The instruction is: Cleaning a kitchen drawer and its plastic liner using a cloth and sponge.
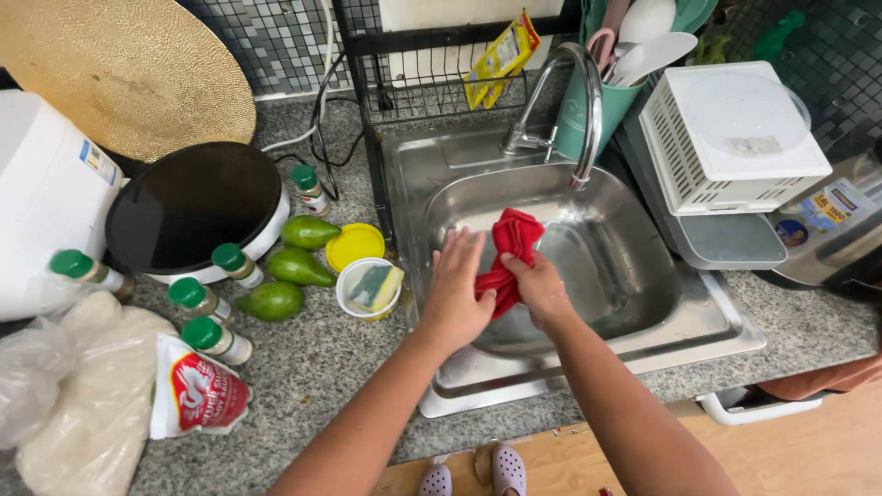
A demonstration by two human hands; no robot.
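Note:
Over the steel sink (643, 294) both my hands grip a red cloth (511, 241) that is bunched and twisted between them. My left hand (457, 294) holds its lower end from the left side. My right hand (540, 287) is closed around the cloth's middle, and the upper end sticks out above it. The curved tap (574, 92) stands behind the cloth, and I see no water running from it.
Left of the sink lie three avocados (294, 266), a yellow lid (356, 244), a tub with a sponge (370, 287), several green-capped bottles (216, 340), a black-topped round cooker (193, 207) and bags. A white basket (735, 138) stands on the right.

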